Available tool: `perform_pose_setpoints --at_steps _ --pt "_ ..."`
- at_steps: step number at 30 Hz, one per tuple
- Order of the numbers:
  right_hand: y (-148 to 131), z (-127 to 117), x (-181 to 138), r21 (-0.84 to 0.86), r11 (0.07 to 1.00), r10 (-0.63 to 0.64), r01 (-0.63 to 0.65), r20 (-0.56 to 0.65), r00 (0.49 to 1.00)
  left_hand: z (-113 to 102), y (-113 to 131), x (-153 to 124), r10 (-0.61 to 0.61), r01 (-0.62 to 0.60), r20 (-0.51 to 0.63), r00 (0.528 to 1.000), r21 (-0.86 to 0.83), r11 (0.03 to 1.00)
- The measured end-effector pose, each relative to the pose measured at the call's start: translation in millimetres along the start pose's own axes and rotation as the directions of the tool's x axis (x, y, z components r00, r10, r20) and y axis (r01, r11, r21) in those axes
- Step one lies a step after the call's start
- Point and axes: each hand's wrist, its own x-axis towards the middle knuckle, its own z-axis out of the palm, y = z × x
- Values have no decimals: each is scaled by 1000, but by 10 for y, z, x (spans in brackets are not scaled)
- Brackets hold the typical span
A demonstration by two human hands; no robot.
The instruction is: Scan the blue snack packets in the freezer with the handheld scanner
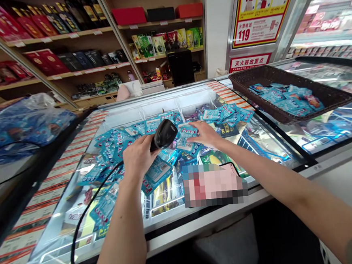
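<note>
My left hand [138,157] is wrapped around the handle of a black barcode scanner [164,133], whose head points to the right above a spread of packets. A black cable trails from it down the left side. My right hand [207,134] reaches in from the right, thumb and fingers apart, at a small blue snack packet [185,144] with a white barcode label. Its fingertips seem to touch the packets there. Many similar blue packets [113,147] lie loose across the glass top of the freezer. A phone [230,168] with a blurred screen lies near the front edge.
A brown woven basket [321,86] holding more blue packets stands at the right on the freezer [201,223]. Blue plastic bags [19,124] lie at the left. Shelves [95,31] with boxes and bottles line the back, beside a black upright box [180,66].
</note>
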Motion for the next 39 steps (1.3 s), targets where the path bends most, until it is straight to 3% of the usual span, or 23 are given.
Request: perform_pose_setpoints --at_steps 3,6,9,12,20,28,39 --pt "140 -30 27 280 943 191 -181 -10 982 -2 4 -1 -6 6 -11 1000 -4 1000" --pt "254 -92 31 612 734 350 -295 30 936 7 5 -4 -2 1 -23 1000 -5 1000" --pt "320 -157 22 802 532 430 -272 21 903 24 8 -4 14 -15 -35 999 -14 1000" --pt "370 -195 15 860 452 456 -237 6 890 39 23 -1 52 -53 -37 998 -26 998" --pt "436 -204 6 886 431 429 -172 -34 903 13 134 21 175 -174 25 984 -36 984" --pt "399 -215 -16 892 428 412 -148 -47 910 34 213 29 260 -261 -29 965 -64 963" --pt "383 -204 -27 894 417 424 -163 -33 905 24 240 24 236 -235 7 972 -95 967"
